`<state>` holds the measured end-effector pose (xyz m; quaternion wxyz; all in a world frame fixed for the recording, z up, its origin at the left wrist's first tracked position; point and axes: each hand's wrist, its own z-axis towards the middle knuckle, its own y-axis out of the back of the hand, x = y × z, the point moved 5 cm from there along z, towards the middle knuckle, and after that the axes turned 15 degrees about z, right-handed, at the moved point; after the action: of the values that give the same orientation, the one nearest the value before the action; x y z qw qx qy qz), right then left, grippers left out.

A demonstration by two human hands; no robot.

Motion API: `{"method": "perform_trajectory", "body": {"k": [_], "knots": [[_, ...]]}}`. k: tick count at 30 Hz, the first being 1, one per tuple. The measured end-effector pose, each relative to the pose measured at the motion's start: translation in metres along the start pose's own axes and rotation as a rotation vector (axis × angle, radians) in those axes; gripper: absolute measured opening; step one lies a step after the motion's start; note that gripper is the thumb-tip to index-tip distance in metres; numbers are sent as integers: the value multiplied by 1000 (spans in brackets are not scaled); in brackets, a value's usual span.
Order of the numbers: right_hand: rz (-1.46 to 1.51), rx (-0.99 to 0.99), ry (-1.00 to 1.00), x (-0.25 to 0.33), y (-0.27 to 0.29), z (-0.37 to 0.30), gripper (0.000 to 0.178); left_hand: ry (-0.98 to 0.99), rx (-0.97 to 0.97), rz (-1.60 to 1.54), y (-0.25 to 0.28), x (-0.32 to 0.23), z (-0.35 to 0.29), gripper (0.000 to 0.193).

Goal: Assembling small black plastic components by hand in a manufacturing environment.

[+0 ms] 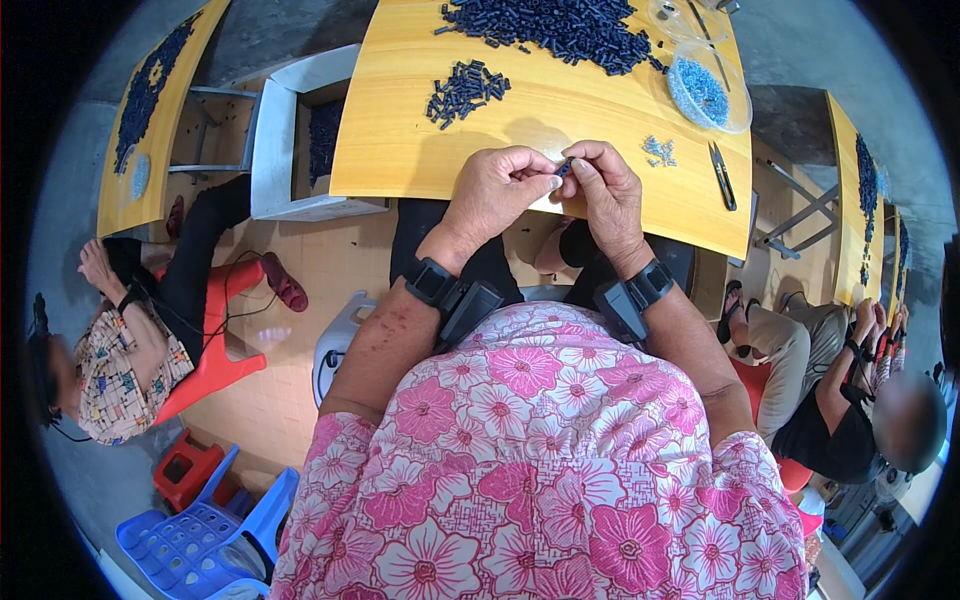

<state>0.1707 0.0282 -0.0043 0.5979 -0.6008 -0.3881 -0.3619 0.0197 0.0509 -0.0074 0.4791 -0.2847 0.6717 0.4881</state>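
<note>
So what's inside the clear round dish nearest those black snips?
Small pale-blue pieces are heaped in the clear round dish. The top ones show; whatever lies beneath them is covered.

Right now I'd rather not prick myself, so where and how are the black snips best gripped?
Probably by the broad black end of the snips, coming from the near edge of the yellow table: they lie flat, slim tips pointing away from the person. The right hand is nearer.

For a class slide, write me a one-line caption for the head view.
Left hand and right hand hold a small dark piece at a yellow table bearing piles of dark parts.
</note>
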Motion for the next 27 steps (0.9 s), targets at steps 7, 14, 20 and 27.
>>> {"method": "perform_trajectory", "body": {"k": [7, 14, 20, 27], "knots": [[-24, 21, 8, 1, -2, -1, 14, -16, -19, -42, 0, 1, 0, 13], [-54, 11, 10, 0, 1, -2, 13, 16, 31, -29, 0, -1, -1, 12], [-153, -19, 30, 3, -3, -8, 13, 18, 38, -4, 0, -1, -2, 11], [-222, 9, 95, 8, -6, -10, 16, 11, 32, -7, 1, 0, -1, 12]]}}
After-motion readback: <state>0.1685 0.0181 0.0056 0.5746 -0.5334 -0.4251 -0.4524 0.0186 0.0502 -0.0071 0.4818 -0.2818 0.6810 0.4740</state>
